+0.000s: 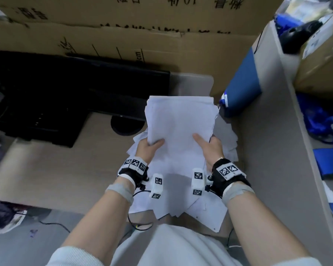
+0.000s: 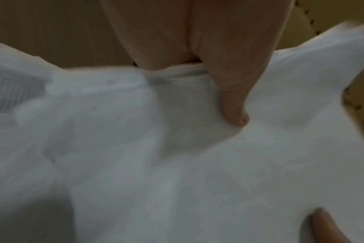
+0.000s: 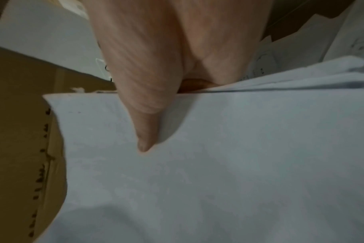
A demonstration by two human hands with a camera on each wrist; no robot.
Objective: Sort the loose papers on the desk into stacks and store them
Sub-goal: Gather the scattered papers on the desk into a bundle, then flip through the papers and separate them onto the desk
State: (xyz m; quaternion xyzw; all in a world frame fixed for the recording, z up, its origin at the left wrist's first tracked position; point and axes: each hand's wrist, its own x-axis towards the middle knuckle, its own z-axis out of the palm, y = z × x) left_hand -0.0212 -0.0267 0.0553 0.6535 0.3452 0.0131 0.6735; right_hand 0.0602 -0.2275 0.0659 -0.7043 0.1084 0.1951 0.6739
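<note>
A thick sheaf of white papers [image 1: 179, 127] is held up above the desk between both hands. My left hand [image 1: 149, 148] grips its left edge, thumb on top and fingers hidden underneath; the left wrist view shows that thumb pressing into the papers [image 2: 177, 164]. My right hand [image 1: 210, 146] grips the right edge the same way, thumb lying flat on the top sheet [image 3: 218, 164]. More loose white sheets [image 1: 211, 214] lie fanned out on the desk below the sheaf, some overhanging the near edge.
A black monitor [image 1: 65, 96] with a round base stands at the left on the beige desk [image 1: 56, 169]. Cardboard boxes [image 1: 123, 35] rise behind. A blue folder [image 1: 242, 89] leans against a grey partition [image 1: 273, 131] at right, with cluttered shelves beyond.
</note>
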